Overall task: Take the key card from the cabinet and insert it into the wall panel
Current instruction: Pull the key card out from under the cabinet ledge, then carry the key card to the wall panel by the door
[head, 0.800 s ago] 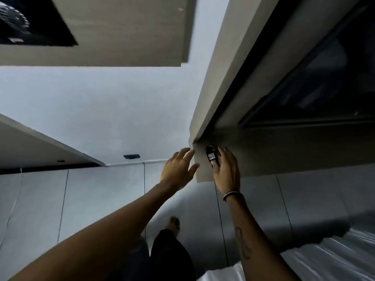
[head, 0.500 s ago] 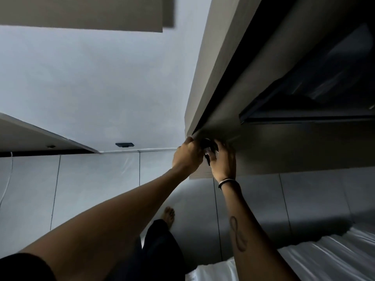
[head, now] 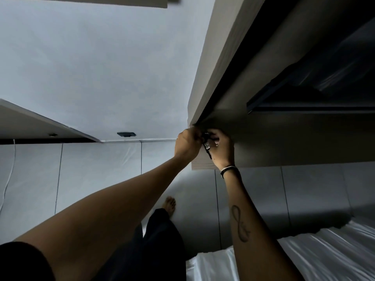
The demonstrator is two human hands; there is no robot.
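The key card is a small black tag with a white label, held at the near corner of the pale wood cabinet. My right hand grips it from the right, fingers curled round it. From the left, my left hand pinches its upper end with closed fingers, so much of the tag is hidden between both hands. A small dark rectangular panel sits low on the white wall to the left, well apart from my hands.
A bed with a white sheet lies at the lower right. My dark-trousered leg and bare foot stand on the grey tiled floor. A pale ledge juts out at the left, with a thin white cable below it.
My left hand, open and beside the cabinet corner before, has closed onto the tag that my right hand holds. The two hands now meet at the corner.
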